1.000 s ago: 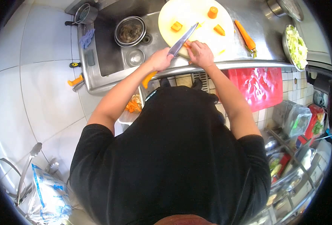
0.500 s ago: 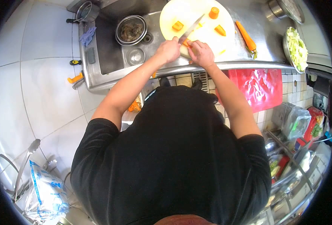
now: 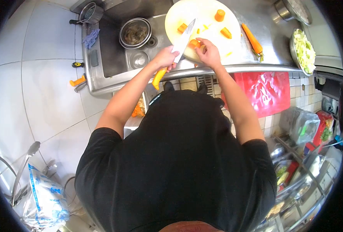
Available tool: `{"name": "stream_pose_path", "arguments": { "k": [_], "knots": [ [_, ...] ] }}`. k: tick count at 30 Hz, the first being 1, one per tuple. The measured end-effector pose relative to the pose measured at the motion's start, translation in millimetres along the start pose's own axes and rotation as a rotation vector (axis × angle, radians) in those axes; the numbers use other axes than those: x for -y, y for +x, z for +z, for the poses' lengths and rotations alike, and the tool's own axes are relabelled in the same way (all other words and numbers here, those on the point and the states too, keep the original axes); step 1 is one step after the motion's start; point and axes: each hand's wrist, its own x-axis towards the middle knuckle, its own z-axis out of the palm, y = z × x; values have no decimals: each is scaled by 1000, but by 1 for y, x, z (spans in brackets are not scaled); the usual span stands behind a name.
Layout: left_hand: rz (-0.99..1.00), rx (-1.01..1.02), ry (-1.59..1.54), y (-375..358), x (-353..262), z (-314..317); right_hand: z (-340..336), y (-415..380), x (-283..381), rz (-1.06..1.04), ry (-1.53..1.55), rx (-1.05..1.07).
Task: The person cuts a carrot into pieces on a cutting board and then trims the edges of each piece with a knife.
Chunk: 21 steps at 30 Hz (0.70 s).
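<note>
My left hand (image 3: 165, 58) is closed round a kitchen knife with a yellow handle (image 3: 159, 78). The wide blade (image 3: 185, 40) points away from me over the round, pale cutting board (image 3: 214, 33). Close to the blade, my right hand (image 3: 210, 54) curls its fingers and thumb about a piece of carrot (image 3: 194, 43) near the board's front edge. Also on the board are an upright carrot stub (image 3: 219, 15), a carrot chunk (image 3: 226, 33), another chunk (image 3: 182, 28) partly behind the blade, and small slivers.
Right of the board lies a whole carrot (image 3: 252, 38). Farther right stands a bowl of chopped cabbage (image 3: 304, 52). The sink (image 3: 111, 58) at left holds a metal bowl (image 3: 136, 33) of dark food. A red board (image 3: 264, 92) is below the counter edge.
My left hand has drawn the knife back toward me and left, so its yellow handle now shows. The blade has turned its flat side up. My right hand remains by the carrot piece.
</note>
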Motion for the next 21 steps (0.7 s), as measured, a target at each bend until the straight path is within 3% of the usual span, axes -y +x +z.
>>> {"name": "stream_pose_path", "arguments": {
  "k": [3,9,12,15,21],
  "knots": [
    [-26,70,-105,0,8,-3,-7,13,-15,64,168,87],
    [-36,100,-181,-13,3,-4,-16,26,-17,154,180,206],
    [-30,89,-196,-23,-2,-4,-22,25,-11,236,490,232],
    [17,80,-236,-42,-13,-8,-38,12,31,227,585,218],
    [108,41,-315,-78,-29,-19,-68,-10,100,1,705,106]
  ]
}}
